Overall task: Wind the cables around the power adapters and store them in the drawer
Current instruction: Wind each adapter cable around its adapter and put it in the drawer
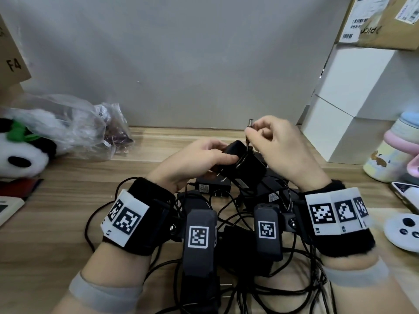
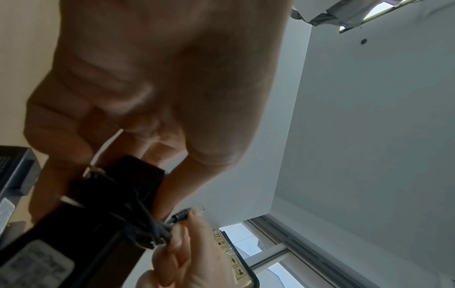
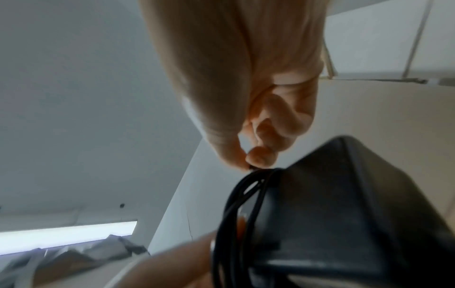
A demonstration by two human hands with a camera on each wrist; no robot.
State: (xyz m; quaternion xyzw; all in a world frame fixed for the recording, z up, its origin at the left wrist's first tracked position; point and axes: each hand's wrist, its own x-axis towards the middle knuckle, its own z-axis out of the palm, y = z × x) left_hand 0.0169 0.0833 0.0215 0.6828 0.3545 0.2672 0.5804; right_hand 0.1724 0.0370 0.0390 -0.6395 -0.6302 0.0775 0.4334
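Light wood-grain bench (image 1: 68,182). Lying on it: tangled pile of black power adapters and cables (image 1: 215,189) at centre; plush panda toy (image 1: 20,155) and crumpled clear plastic bag (image 1: 74,123) left; stacked white boxes (image 1: 353,105) and pastel bottle (image 1: 390,150) right.

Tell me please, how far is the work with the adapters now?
Done: nothing visibly stored; no drawer is in view. In hand: the left hand holds one power adapter, its cable nearly all wound; the right hand pinches the plug end. Left: several adapters with loose cables lie tangled on the desk.
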